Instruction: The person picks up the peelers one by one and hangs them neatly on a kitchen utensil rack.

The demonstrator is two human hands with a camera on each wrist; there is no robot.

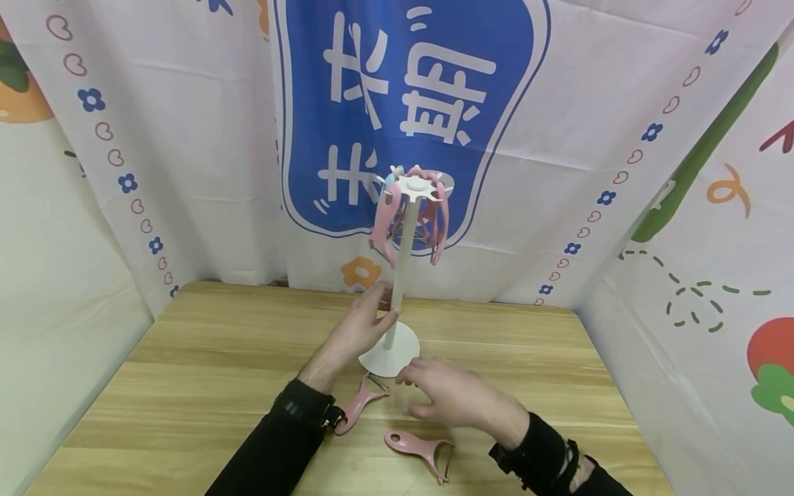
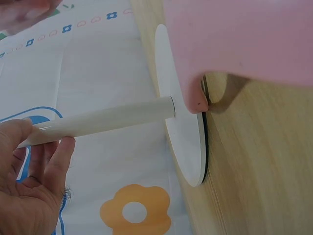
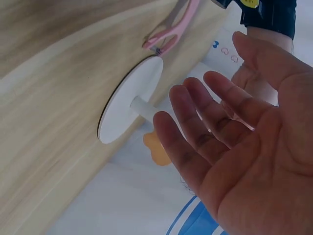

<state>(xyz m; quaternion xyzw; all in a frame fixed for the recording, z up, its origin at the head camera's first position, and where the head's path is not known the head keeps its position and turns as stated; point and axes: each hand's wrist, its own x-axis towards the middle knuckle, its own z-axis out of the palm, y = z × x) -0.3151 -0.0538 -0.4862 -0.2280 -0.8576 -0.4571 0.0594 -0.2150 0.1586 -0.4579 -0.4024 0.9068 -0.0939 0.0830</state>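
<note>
A white stand holds several pink peelers, one of them a pink peeler [image 1: 386, 217] at the left of its top. My left hand [image 1: 356, 327] grips the stand's upright pole [image 1: 406, 255] between thumb and fingers, as the left wrist view also shows on the pole [image 2: 112, 117]. The round white base [image 1: 397, 358] rests on the table. My right hand [image 1: 459, 396] hovers in front of the base and holds nothing; its fingers spread loosely in the right wrist view. Below the hands lie two pink peelers: one peeler [image 1: 356, 408] by my left wrist, another peeler [image 1: 412, 444] nearer me.
The wooden table [image 1: 236, 358] ends against a printed cloth [image 1: 211, 172] behind the stand. Cloth walls also close in the left and right sides. Something pale blue hangs among the pink peelers at the stand's top.
</note>
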